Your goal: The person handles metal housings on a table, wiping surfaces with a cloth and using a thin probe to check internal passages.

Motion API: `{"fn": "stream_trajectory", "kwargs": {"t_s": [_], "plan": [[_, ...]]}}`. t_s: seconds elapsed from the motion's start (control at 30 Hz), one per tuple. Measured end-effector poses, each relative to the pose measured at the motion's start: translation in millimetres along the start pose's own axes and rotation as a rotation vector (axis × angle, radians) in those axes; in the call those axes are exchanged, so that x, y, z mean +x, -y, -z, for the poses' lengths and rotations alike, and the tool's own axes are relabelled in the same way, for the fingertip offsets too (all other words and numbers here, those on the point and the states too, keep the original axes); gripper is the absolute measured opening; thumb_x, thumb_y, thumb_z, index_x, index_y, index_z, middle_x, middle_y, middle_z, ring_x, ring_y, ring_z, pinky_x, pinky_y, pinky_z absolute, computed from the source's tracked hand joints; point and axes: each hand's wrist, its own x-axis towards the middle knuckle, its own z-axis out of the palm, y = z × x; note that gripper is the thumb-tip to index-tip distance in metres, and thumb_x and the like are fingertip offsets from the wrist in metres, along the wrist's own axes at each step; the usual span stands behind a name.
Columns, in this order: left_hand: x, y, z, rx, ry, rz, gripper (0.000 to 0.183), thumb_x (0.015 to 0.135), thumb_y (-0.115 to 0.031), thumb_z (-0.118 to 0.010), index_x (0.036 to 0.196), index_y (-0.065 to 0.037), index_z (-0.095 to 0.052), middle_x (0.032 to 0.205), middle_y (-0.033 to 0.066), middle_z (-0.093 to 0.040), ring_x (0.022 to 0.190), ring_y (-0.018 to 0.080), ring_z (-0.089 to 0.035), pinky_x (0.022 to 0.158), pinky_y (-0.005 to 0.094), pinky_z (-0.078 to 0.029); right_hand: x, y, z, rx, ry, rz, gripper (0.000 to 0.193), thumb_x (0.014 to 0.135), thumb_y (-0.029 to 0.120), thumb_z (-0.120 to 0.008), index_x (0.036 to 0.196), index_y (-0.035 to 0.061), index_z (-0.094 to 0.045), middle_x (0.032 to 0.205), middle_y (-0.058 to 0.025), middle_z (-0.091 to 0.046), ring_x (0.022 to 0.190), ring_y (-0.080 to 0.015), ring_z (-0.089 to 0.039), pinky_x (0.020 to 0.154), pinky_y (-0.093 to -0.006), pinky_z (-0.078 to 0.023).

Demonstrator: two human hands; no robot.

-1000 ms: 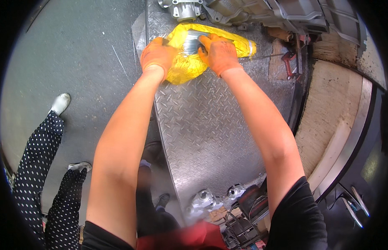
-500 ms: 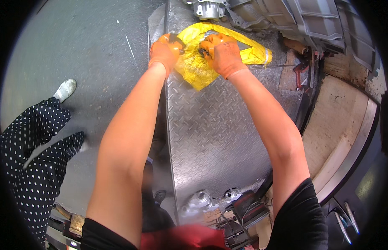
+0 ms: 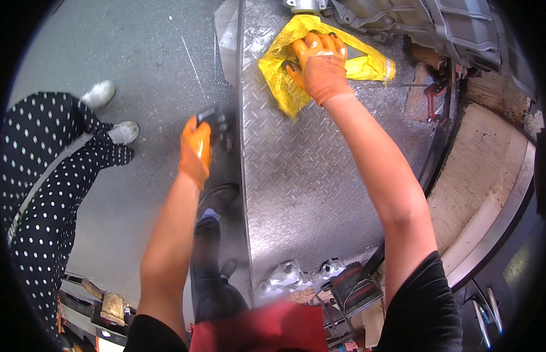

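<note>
My left hand [image 3: 195, 149], in an orange glove, is out over the floor left of the metal bench. Its fingers are closed around a dark grey metal-looking part [image 3: 225, 132], blurred by motion, so its exact kind does not show. Over on the bench, a crumpled yellow plastic bag [image 3: 287, 94] lies with a loop stretching to the right. My gloved right hand [image 3: 320, 64] rests on this bag, thumb spread from the fingers and dark fingertips showing. The spot under its palm is hidden.
Large grey metal housings [image 3: 402, 20] line the far right of the treadplate bench [image 3: 308, 176]. A red clamp-like piece [image 3: 431, 102] lies near its right edge. Silver castings [image 3: 285, 278] sit at the near end. To the left stands a person in polka-dot trousers [image 3: 56, 176].
My left hand has left the bag and swung back toward me and leftward, carrying the dark part. The fingers of my right hand have spread on the bag. The other person's feet have shifted.
</note>
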Motion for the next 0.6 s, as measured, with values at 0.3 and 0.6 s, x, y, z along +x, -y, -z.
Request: {"fn": "stream_trajectory", "kwargs": {"t_s": [0.3, 0.6], "plan": [[-136.3, 99.4, 39.9, -0.171, -0.111, 0.400, 0.024, 0.100, -0.013, -0.057, 0.122, -0.004, -0.065, 0.107, 0.0082, -0.073, 0.090, 0.0183, -0.070, 0.078, 0.0299, -0.055, -30.1, -30.8, -12.0, 0.547, -0.464, 0.033, 0.055, 0.070, 0.019, -0.084, 0.121, 0.0094, -0.065, 0.118, -0.0159, -0.063, 0.103, -0.0411, -0.064, 0.088, -0.0474, -0.054], [-246.4, 121.3, -12.3, -0.298, 0.190, 0.639, 0.040, 0.104, -0.027, -0.048, 0.135, -0.003, -0.058, 0.117, 0.0121, -0.071, 0.102, 0.0230, -0.068, 0.089, 0.0345, -0.053, -7.6, -2.9, 13.6, 0.021, 0.245, -0.172, 0.044, 0.083, 0.041, -0.074, 0.120, 0.0200, -0.065, 0.119, -0.0123, -0.063, 0.113, -0.0313, -0.060, 0.092, -0.0484, -0.048]]}}
